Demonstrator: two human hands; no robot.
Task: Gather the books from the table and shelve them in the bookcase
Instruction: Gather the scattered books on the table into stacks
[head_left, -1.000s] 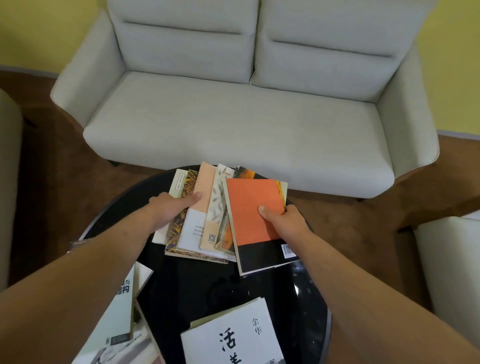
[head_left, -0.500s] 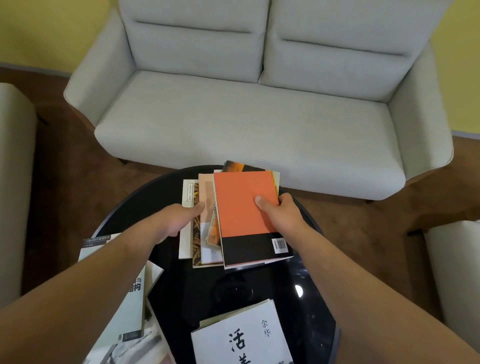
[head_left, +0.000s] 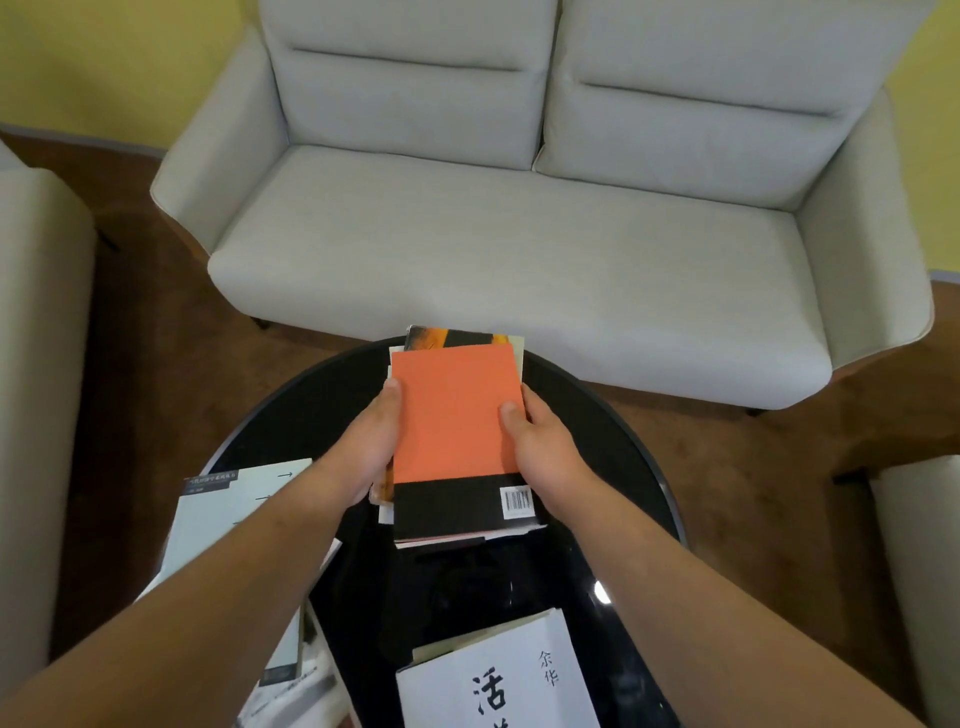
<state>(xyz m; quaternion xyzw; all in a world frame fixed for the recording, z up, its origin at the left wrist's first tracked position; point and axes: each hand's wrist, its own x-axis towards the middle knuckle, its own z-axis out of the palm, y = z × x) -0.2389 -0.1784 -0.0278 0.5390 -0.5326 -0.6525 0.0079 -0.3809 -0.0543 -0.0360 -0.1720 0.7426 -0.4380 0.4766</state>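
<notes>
A stack of books topped by an orange and black book (head_left: 452, 415) lies on the round black table (head_left: 291, 415). My left hand (head_left: 371, 441) grips the stack's left edge, thumb on the orange cover. My right hand (head_left: 540, 447) grips the right edge, thumb on top. A white book with black characters (head_left: 498, 675) lies at the table's near edge. A pale grey book (head_left: 234, 514) lies at the near left, partly under my left forearm, with more books beneath it. The bookcase is out of view.
A light grey two-seat sofa (head_left: 519, 234) stands right behind the table. Pale armchairs flank it at the left (head_left: 36, 364) and right (head_left: 919, 571). Brown carpet (head_left: 156, 338) surrounds the table; a yellow wall is behind.
The fanned-out books have been pushed together into one squared stack under the orange book. My left hand slid right against the stack's left edge; both hands now clamp it.
</notes>
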